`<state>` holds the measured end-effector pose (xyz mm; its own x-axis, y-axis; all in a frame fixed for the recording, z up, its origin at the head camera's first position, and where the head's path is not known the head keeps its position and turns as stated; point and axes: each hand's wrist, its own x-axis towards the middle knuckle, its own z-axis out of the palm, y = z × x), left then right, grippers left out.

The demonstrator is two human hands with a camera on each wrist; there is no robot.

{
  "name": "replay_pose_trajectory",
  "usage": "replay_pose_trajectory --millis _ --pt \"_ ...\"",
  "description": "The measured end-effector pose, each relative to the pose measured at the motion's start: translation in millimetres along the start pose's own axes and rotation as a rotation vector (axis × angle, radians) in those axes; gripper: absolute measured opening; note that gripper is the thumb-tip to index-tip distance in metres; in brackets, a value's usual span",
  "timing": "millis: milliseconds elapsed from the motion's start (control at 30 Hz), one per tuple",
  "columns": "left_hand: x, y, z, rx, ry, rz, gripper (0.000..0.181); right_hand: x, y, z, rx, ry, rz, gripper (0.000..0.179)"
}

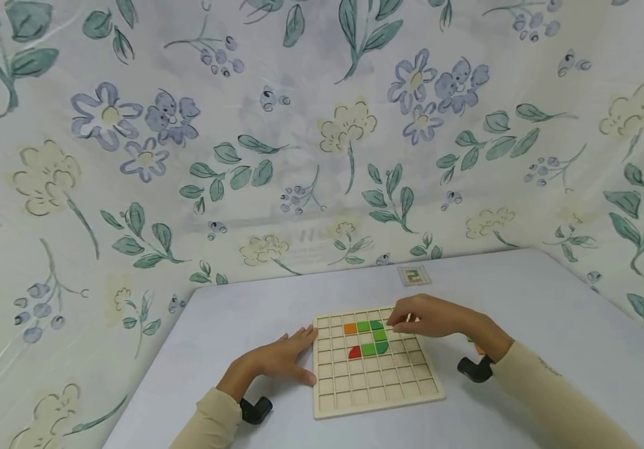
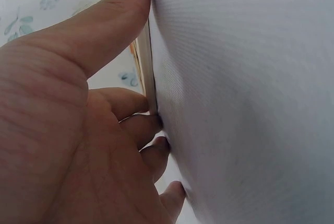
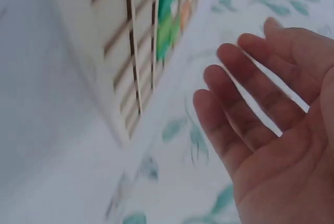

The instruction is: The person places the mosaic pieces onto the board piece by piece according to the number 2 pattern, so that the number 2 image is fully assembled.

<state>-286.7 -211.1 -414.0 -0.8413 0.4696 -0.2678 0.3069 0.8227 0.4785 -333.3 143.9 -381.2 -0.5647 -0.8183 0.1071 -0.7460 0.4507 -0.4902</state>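
A pale wooden grid board [image 1: 378,381] lies on the table. Near its middle, several coloured tiles sit in the squares: an orange square [image 1: 350,328], green squares, dark green rounded tiles [image 1: 382,347] and a red rounded tile [image 1: 355,353]. My left hand [image 1: 279,357] rests at the board's left edge, thumb and fingers spread along it. Over the upper right of the board is my right hand [image 1: 425,313], close to the tiles. In the right wrist view, that hand [image 3: 282,114] has loosely bent fingers, apart from the board, and no tile shows in it.
A small card [image 1: 414,275] with a coloured grid pattern lies behind the board. More tiles [image 1: 480,349], orange and green, are partly hidden under the right wrist. A floral-printed sheet [image 1: 299,125] hangs behind the white table [image 1: 232,312].
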Motion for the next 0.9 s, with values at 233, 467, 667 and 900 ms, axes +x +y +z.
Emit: replay_pose_trajectory --millis 233,467,667,900 --pt "0.4 -3.5 0.4 0.009 0.002 0.008 0.109 -54.4 17.3 -29.1 -0.024 0.061 0.133 0.020" --pt "3.0 -6.4 1.1 0.021 0.006 0.007 0.109 -93.3 46.2 -37.5 -0.031 0.046 0.297 0.012" --pt "2.1 -6.3 1.7 0.001 -0.001 0.014 0.110 -101.7 63.1 -29.8 -0.025 0.019 0.356 0.006" --pt "3.5 -4.5 1.8 0.016 0.009 0.009 0.109 -101.1 68.9 -23.1 -0.023 0.007 0.344 0.010"
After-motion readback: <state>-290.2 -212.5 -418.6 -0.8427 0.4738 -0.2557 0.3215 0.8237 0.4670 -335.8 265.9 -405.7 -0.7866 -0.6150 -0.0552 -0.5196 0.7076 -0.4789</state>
